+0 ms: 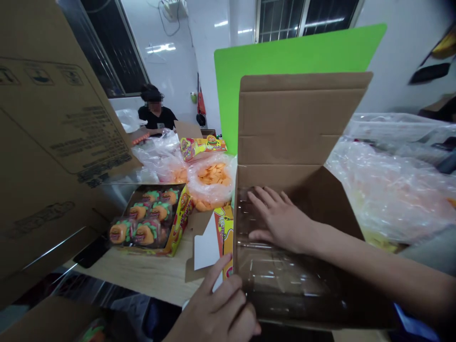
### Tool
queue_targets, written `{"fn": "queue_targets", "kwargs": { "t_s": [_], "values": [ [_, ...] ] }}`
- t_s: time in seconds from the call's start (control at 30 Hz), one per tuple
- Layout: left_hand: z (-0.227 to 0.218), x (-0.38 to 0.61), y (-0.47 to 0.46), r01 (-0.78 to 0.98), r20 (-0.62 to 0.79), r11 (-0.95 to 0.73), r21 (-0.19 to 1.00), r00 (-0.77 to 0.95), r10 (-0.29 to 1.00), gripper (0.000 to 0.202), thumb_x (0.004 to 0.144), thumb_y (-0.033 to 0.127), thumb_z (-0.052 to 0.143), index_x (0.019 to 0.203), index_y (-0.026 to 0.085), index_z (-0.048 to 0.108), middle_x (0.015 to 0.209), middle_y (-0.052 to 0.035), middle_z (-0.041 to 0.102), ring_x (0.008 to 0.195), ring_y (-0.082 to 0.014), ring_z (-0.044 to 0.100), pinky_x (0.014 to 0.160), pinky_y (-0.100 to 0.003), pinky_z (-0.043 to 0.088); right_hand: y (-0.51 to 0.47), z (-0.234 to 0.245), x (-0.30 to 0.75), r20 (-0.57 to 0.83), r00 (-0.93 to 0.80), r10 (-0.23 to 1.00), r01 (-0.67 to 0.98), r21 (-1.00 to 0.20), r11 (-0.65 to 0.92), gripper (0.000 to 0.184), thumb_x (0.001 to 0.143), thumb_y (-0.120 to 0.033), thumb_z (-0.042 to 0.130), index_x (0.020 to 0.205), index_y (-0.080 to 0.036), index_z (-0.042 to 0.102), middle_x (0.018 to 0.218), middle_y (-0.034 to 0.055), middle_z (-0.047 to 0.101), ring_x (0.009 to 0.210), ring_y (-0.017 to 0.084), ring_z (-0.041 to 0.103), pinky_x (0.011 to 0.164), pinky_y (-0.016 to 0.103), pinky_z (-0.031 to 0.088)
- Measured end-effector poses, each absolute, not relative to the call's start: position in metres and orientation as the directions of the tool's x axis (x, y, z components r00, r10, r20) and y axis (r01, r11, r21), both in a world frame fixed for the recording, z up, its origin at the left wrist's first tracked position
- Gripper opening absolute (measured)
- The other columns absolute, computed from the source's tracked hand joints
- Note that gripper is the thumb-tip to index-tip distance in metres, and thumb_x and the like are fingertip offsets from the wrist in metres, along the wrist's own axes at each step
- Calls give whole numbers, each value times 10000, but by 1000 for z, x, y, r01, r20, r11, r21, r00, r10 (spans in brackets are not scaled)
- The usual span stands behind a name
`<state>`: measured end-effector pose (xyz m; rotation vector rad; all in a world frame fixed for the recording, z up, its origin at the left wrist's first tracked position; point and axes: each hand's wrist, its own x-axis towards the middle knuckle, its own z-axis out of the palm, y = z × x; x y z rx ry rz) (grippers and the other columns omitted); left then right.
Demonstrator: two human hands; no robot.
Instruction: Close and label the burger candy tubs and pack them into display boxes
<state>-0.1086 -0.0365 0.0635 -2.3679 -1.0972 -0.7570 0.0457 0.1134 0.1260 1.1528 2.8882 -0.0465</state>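
Room: white walls [213, 61] and dark barred windows [306, 19] stand at the far side, both cut off by the top of the view
Co-worker: a person in a black top [156, 116] sits beyond the goods, their hands hidden behind them
Surface: a light wooden table [146, 278] runs under everything, its near edge dropping into dark clutter that is hard to make out
Large flap: a printed cardboard sheet [53, 123] fills the left side, its print partly legible and its edges out of view
Backdrop: a green board [292, 66] stands upright behind the box
Box: an open cardboard box [299, 123] sits at the table's near edge, flaps raised, its near corner cut off
Box contents: a clear plastic tray [281, 280] lies inside, its lower part dim and hard to read
Nearby goods: orange candy in clear plastic bags [392, 185] lies right of the box; a yellow display carton of burger-shaped sweets [149, 221] lies left of it, just beside a bag of orange pieces [213, 180]
Right hand: open, fingers spread, the palm [281, 221] resting on the tray inside the box
Left hand: loosely curled at the box's near side [213, 304], partly cut off; whether it grips the box wall or the tray, I cannot tell
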Motion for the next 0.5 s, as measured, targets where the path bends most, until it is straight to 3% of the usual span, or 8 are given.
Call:
{"fn": "queue_targets", "kwargs": {
  "t_s": [0.07, 0.17, 0.23, 0.37, 0.43, 0.5],
  "values": [
    [66, -107, -34, 795, 634, -596, -116, 521, 571, 275, 888, 240, 485, 636, 184, 579, 563, 54, 556, 714, -108, 551, 1114, -384, 232, 119, 117, 43, -210, -690, 693, 715, -47, 698, 802, 799, -602, 447, 1426, -149, 236, 1520, 145, 12, 1369, 381, 34, 1000, 599, 277],
    [68, -104, -29, 784, 639, -612, -103, 523, 564, 225, 878, 256, 503, 693, 184, 609, 574, 55, 567, 713, -117, 538, 1115, -380, 203, 121, 106, 38, -346, -665, 662, 725, -84, 684, 810, 769, -640, 445, 1401, -152, 309, 1514, 125, 74, 1366, 373, 76, 995, 599, 289],
    [67, -103, -26, 778, 609, -617, -115, 546, 575, 263, 889, 344, 471, 739, 193, 626, 605, 46, 585, 734, -132, 534, 1123, -390, 150, 121, 102, 32, -371, -637, 676, 746, -74, 662, 801, 756, -590, 516, 1377, -112, 353, 1504, 146, 91, 1355, 405, 77, 1005, 649, 209],
    [61, -104, -22, 781, 571, -611, -126, 561, 599, 399, 909, 437, 365, 695, 207, 611, 615, 31, 591, 760, -151, 527, 1124, -390, 78, 116, 109, 23, -308, -639, 705, 757, -89, 648, 851, 735, -519, 601, 1377, -32, 326, 1479, 225, 140, 1335, 450, 85, 1037, 646, 126],
    [58, -106, -23, 789, 580, -602, -123, 549, 601, 403, 927, 379, 354, 650, 203, 588, 560, 38, 559, 704, -142, 508, 1119, -388, 93, 110, 125, 33, -240, -701, 671, 709, -137, 692, 807, 771, -494, 577, 1403, -79, 293, 1486, 200, 178, 1350, 378, 162, 1084, 526, 193],
    [58, -108, -26, 786, 575, -604, -132, 557, 599, 430, 937, 358, 335, 608, 199, 560, 514, 48, 527, 639, -130, 478, 1117, -379, 95, 105, 147, 58, -28, -769, 639, 632, -181, 753, 625, 851, -425, 495, 1398, -179, 321, 1499, 113, 214, 1352, 266, 246, 1090, 399, 269]
  ]
}}
